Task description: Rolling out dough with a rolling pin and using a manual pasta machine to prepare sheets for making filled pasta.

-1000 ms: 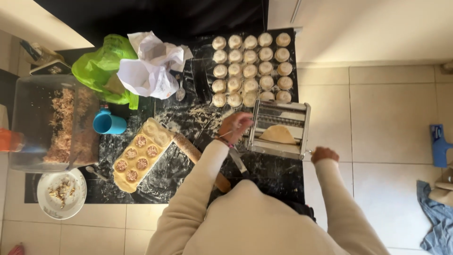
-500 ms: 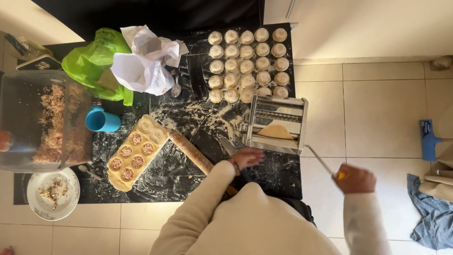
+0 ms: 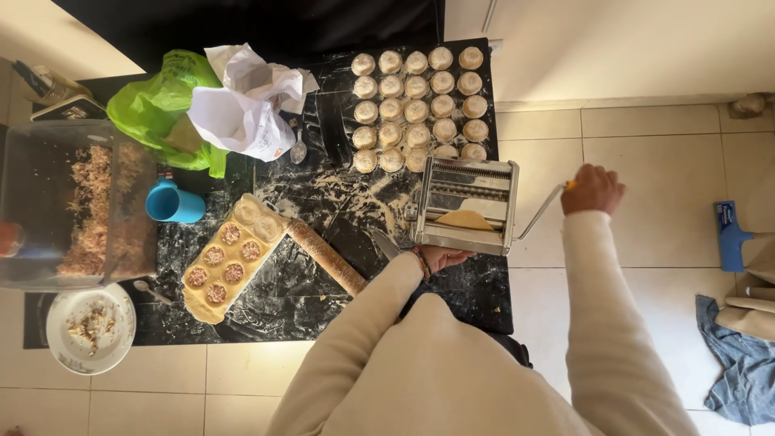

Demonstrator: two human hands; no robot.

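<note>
White plate (image 3: 56,355), blue cup (image 3: 173,203), filled dough mould (image 3: 230,257), rolling pin (image 3: 327,257) lie left on floured black table (image 3: 266,311). Left hand (image 3: 442,257) open, cupped under pasta machine (image 3: 467,203), dough sheet (image 3: 466,219) in rollers. Right hand (image 3: 593,188) clamped on crank handle (image 3: 542,210). Risk: sheet tears or bunches if unsupported; left fingers close to rollers.

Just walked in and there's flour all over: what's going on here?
A person is working a hand-cranked pasta machine on a dark floured worktop. The right hand grips the crank handle; the left hand sits under the machine's front, where a dough sheet shows. Rows of round filled dough pieces lie behind, a filled mould tray and rolling pin to the left.
</note>
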